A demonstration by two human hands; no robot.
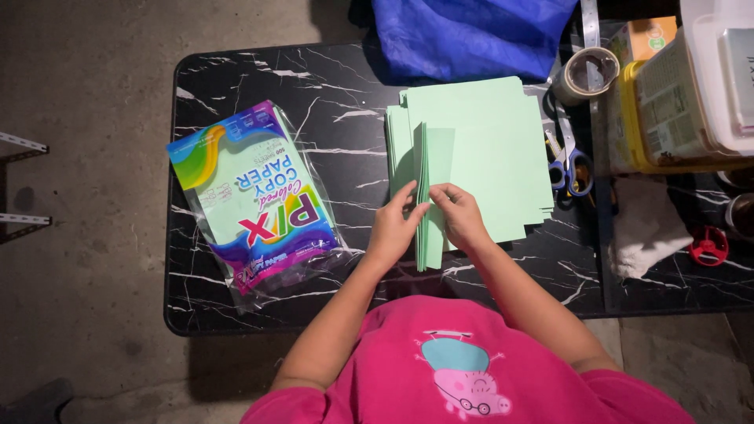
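Both forearms reach out over a black marbled table (pixel 236 71), the left hand (pixel 390 228) and right hand (pixel 459 216) pinching a lifted bundle of green sheets (pixel 430 196) at the near edge of the green paper stack (pixel 487 141). Left, a paper pack (pixel 255 196) lies flat. Far right, scissors (pixel 567 161), tape roll (pixel 583 74) and a yellow tub (pixel 667 102).

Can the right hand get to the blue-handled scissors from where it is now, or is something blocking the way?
Probably yes. The right hand pinches the green paper, and the scissors lie in the open just right of that stack on the table. Nothing stands between them, but the hand must release the sheets first.
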